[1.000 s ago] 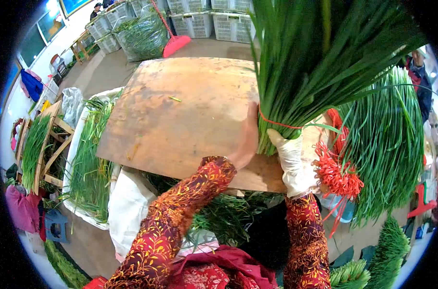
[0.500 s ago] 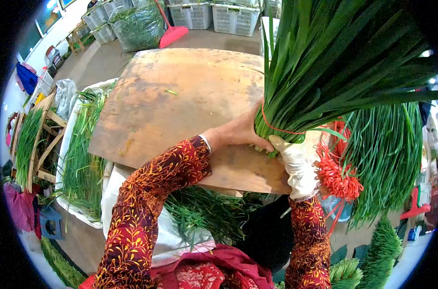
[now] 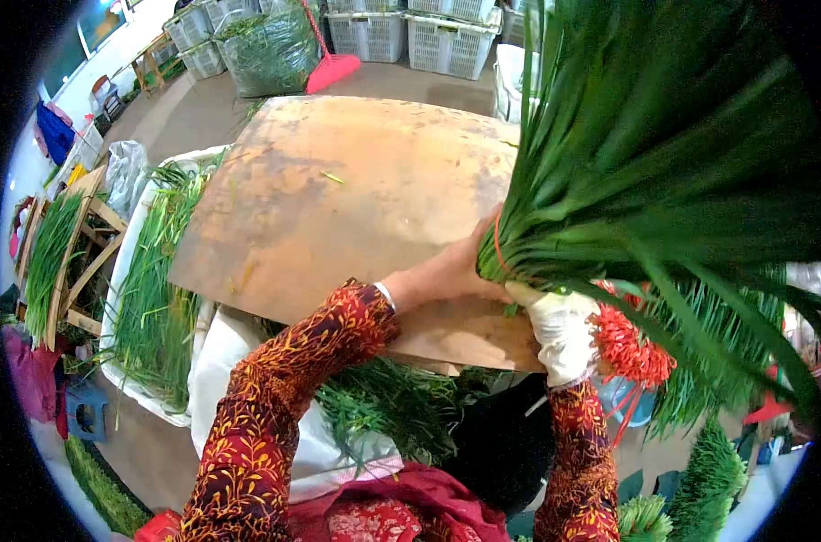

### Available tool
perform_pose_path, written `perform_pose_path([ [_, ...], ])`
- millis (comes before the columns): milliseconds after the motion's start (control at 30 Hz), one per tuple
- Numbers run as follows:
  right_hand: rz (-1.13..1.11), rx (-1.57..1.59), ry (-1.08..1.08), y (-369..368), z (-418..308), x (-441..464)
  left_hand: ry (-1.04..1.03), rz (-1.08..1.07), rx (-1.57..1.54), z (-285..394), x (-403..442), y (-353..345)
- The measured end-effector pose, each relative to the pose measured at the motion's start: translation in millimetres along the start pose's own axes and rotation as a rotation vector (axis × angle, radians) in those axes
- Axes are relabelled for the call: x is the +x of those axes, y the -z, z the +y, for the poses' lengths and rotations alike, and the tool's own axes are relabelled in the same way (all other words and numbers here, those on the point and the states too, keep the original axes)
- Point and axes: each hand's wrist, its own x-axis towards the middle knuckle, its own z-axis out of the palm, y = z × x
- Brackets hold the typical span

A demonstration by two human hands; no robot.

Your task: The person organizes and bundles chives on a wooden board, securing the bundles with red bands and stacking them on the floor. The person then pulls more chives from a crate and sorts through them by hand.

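Note:
A large bundle of garlic chives (image 3: 636, 154) fans up and to the right above the board's right edge. A thin red tie (image 3: 498, 244) circles it near the cut ends. My bare left hand (image 3: 460, 266) is closed around the base of the bundle; some fingers are hidden behind the stems. My right hand (image 3: 564, 334), in a whitish glove, is closed at the lower right of the same base, partly under drooping leaves. Just right of the glove hangs a cluster of red ties (image 3: 632, 348).
A stained wooden board (image 3: 338, 199) lies before me. Loose chives (image 3: 158, 289) fill a white-lined container on the left, and more greens (image 3: 392, 406) lie below the board. White crates (image 3: 451, 45), a stuffed plastic bag (image 3: 266, 54) and a pink dustpan (image 3: 334, 70) stand behind.
The leaves have swung and spread down to the right, now covering part of the hanging chives and red ties. Both hands keep hold of the base; the view has shifted slightly.

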Motion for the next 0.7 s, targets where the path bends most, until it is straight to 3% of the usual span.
perform_pose_path([
  [100,-0.076,0.167,0.133,-4,-14,-1,-0.044,-0.025,-0.009,13,-2,4],
  [167,-0.102,0.160,0.100,-4,-7,2,-0.085,-0.070,0.023,5,-1,14],
  [233,-0.128,0.243,0.117,-10,-1,1,-0.005,0.102,-0.405,-30,0,25],
  [267,-0.167,0.197,0.110,-13,0,3,-0.051,0.206,-0.596,-7,-2,26],
  [333,-0.215,0.160,0.111,-18,-3,12,0.002,0.283,-0.391,59,-17,38],
  [400,-0.174,-0.118,0.424,-26,-19,22,-0.026,0.353,-0.356,84,-37,53],
  [500,-0.353,-0.505,0.576,-30,-94,29,-0.059,0.483,-0.357,88,-95,93],
  [567,-0.312,-0.917,0.945,-30,-100,43,-0.092,0.590,-0.369,85,-152,125],
  [600,-0.368,-1.026,0.917,-37,-107,38,-0.129,0.640,-0.381,82,-187,143],
  [667,-0.630,-1.112,0.634,-58,-101,33,-0.216,0.733,-0.417,76,-262,178],
  [700,-0.678,-1.133,0.710,-69,-82,30,-0.286,0.733,-0.438,73,-304,195],
])
